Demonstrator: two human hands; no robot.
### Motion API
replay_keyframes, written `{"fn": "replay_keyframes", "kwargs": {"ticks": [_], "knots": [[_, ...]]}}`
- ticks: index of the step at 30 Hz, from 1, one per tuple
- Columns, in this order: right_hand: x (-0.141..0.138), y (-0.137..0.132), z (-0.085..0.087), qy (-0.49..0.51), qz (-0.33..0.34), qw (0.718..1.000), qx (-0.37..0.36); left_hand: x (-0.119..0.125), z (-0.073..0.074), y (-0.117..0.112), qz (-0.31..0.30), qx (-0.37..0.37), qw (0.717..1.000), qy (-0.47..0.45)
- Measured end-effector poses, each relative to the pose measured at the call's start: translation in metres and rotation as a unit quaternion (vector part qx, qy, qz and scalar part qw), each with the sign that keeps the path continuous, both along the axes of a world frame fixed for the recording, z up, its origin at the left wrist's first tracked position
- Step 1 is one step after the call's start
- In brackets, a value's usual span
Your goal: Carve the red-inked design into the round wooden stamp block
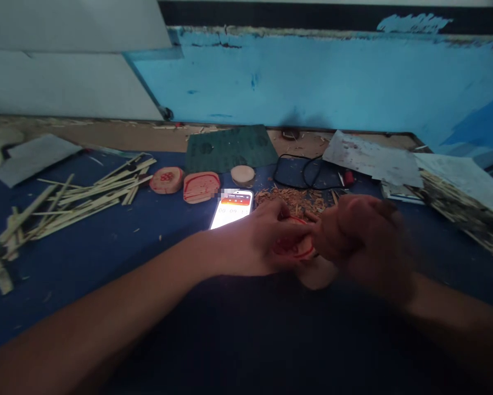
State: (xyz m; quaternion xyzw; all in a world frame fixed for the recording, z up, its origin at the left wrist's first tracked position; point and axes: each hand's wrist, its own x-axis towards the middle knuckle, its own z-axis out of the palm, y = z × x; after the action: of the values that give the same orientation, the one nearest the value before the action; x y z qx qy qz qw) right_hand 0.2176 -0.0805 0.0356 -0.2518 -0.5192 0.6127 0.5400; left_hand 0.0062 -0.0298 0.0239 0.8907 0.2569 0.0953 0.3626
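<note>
My left hand (263, 241) grips a round wooden piece marked in red (296, 247) and holds it steady above the blue table cover (147, 247). My right hand (353, 236) is closed in a fist against the piece's right edge, with a dark tool end (388, 207) sticking out of the top of the fist. The right hand is smeared by motion. A second pale wooden disc (317, 274) lies just below the held piece. A heap of wood shavings (296, 198) sits right behind both hands.
A lit phone (232, 208) lies left of the shavings. Two red-marked wood slices (167, 180) (201, 186) and a small pale disc (242, 175) lie behind it. Bamboo sticks (77, 197) spread at the left. Green sandpaper (230, 147), a black cable (308, 173) and papers (370, 159) lie at the back.
</note>
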Motion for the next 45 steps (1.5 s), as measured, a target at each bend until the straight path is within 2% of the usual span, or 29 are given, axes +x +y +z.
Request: {"fn": "replay_keyframes", "kwargs": {"ticks": [7,11,15,19,23,26,29,33,37,42,45], "knots": [[0.001,-0.015,-0.023,-0.088,-0.061,0.993,0.044,0.0,-0.003,0.001,-0.005,0.013,1.0,-0.018],[-0.003,-0.017,-0.029,-0.094,-0.073,0.993,0.008,-0.001,-0.004,0.0,-0.007,0.018,1.0,-0.015],[-0.008,-0.006,-0.025,-0.057,-0.098,0.993,-0.03,-0.001,-0.004,-0.002,0.0,0.019,1.0,0.0],[-0.006,0.004,-0.009,0.026,-0.04,0.996,-0.07,0.001,-0.003,-0.003,-0.006,0.02,1.0,0.02],[-0.003,0.001,0.001,0.022,-0.025,0.999,-0.034,0.003,-0.001,-0.005,0.009,0.006,1.0,0.021],[-0.002,-0.007,-0.005,-0.034,-0.036,0.999,0.013,0.003,0.0,-0.006,0.002,0.009,1.0,0.012],[-0.001,-0.014,-0.014,-0.074,-0.046,0.996,0.023,0.003,0.0,-0.003,-0.01,0.036,0.999,-0.004],[-0.004,-0.014,-0.018,-0.08,-0.087,0.993,0.002,0.003,-0.004,0.0,-0.009,0.041,0.999,0.003],[-0.011,-0.002,-0.016,-0.028,-0.119,0.992,-0.046,0.003,-0.006,0.0,-0.007,0.04,0.999,0.014],[-0.01,0.013,-0.013,0.042,-0.081,0.989,-0.119,0.001,-0.002,-0.006,0.02,0.007,1.0,0.006],[0.002,0.012,-0.008,0.041,0.007,0.987,-0.154,0.0,-0.002,-0.009,0.025,0.006,1.0,-0.004]]}}
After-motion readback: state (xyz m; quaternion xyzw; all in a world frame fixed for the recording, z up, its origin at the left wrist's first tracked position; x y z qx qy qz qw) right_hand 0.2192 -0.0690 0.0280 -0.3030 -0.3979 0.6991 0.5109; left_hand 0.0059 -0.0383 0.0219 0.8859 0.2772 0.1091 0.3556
